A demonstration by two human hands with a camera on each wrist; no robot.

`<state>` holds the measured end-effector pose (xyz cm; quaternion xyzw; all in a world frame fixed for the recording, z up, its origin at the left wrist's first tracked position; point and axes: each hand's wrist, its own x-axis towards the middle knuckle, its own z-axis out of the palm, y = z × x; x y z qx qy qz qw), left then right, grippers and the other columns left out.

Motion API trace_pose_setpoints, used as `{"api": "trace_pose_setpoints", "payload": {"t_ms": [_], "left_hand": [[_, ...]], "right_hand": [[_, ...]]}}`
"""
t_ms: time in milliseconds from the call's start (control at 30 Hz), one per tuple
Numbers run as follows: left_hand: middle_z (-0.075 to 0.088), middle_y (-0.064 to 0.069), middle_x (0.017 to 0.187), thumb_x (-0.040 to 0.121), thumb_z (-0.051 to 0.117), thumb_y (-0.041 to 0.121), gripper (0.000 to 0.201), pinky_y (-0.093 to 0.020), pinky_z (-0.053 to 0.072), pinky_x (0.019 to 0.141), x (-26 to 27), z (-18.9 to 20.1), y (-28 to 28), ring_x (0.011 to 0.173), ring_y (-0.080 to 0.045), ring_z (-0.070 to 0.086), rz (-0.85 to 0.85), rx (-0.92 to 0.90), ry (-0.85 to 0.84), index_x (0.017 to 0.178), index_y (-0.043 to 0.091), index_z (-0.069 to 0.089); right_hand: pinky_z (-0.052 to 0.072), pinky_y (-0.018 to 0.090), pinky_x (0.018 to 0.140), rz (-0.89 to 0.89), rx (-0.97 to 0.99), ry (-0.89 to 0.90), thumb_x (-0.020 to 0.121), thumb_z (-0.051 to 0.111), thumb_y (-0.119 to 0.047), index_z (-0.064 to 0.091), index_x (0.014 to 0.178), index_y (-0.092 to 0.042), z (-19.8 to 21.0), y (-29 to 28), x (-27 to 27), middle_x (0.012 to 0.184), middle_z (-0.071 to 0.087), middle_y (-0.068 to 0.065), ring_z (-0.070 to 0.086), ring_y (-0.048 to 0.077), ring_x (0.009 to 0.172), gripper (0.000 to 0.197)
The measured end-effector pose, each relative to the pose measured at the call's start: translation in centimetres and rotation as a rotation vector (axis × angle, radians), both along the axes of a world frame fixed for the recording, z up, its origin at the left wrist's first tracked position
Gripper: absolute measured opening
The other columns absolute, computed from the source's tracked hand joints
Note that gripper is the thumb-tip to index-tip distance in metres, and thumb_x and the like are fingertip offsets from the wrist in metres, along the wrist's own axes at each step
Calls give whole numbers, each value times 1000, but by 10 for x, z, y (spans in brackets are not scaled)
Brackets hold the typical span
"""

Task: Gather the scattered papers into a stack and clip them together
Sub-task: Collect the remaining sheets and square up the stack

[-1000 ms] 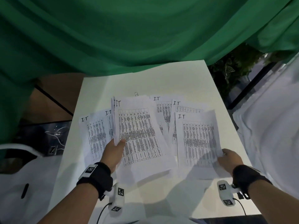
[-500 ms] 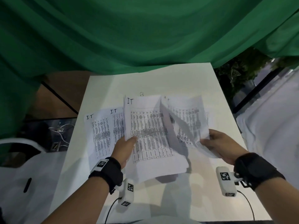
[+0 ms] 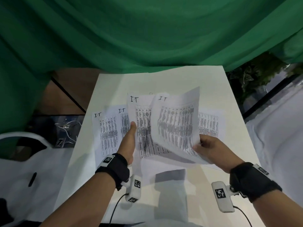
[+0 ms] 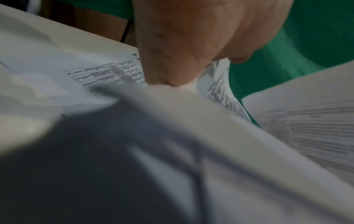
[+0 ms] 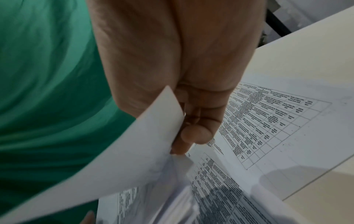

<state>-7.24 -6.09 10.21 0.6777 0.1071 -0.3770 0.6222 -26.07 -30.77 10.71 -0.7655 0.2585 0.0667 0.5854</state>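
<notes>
Right hand (image 3: 211, 149) pinches corner of printed sheet (image 3: 177, 122), lifted and curled off the white bench (image 3: 164, 79). Left hand (image 3: 128, 143) grips the edge of a raised sheet stack (image 3: 141, 125) just beside it. More loose sheets (image 3: 106, 128) lie flat outboard of the left hand, another sheet (image 3: 209, 123) beyond the right.

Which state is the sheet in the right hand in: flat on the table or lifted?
Lifted. The right hand pinches the sheet's near corner; it curves up, above the table.
</notes>
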Motion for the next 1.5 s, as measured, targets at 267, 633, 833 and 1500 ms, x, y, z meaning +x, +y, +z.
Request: {"api": "trace_pose_setpoints", "payload": {"t_ms": [267,633,833,1500], "left_hand": [[65,10,142,98,69,45,54,-42,39,119,-1,-10,-5,139,-16,56,-99,-42,-200,147,29,55],[71,18,124,105,59,37,20,-19,48,94,-14,26,-17,118,2,63,-241,-48,-453,125,38,65],[74,23,104,99,72,29,12,-4,47,75,-14,46,-26,96,13,68,-159,-40,-537,108,37,71],[72,4,122,107,58,26,28,-11,51,79,-5,-5,-21,112,-8,67,-67,5,-539,134,22,62]], "right_hand": [[61,30,81,98,-17,109,98,73,-25,64,127,-41,-1,5,6,110,78,-10,75,11,87,34],[48,53,114,-249,441,-77,95,75,-13,54,144,-4,15,-18,50,137,70,16,66,39,126,54],[55,31,101,-413,92,-389,101,68,-12,66,120,-25,45,15,57,121,77,-6,72,10,115,23],[55,31,97,-388,13,-304,103,64,-12,58,128,-16,5,41,44,122,72,5,68,17,114,25]]}}
